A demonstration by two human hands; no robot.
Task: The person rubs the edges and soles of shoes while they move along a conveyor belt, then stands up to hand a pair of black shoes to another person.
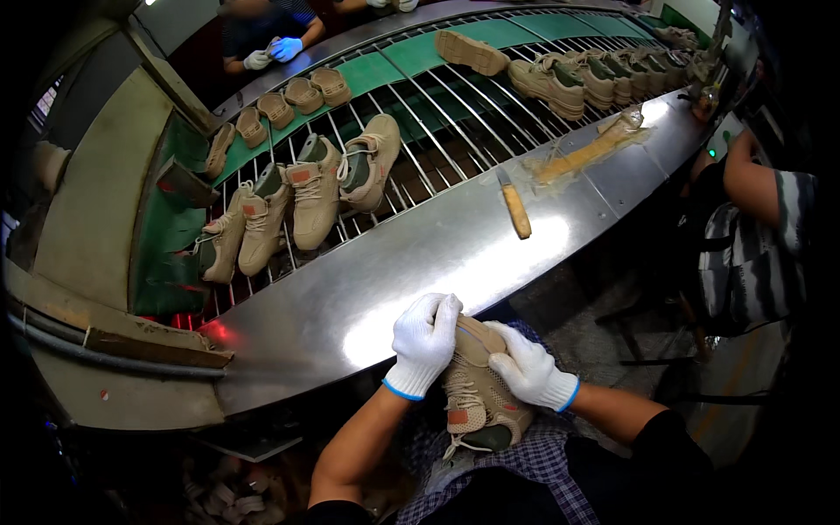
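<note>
Head view looks down on a person's lap at the near edge of a curved steel counter. Both hands wear white knit gloves with blue cuffs. The left hand is curled with its fingers pressed together over the toe end of a tan shoe, gripping it from the left. The right hand wraps the same shoe from the right, fingers closed against its upper. The shoe lies lengthwise on a checked cloth over the lap, just off the counter's near edge, laces and tongue facing up.

On the counter's middle lies a wooden-handled knife, and toward its far right end a yellowish strip. Beyond the counter's far edge, a wire-rod conveyor carries tan shoes in a cluster at left and another row of shoes at far right. A second person's striped sleeve shows at the right.
</note>
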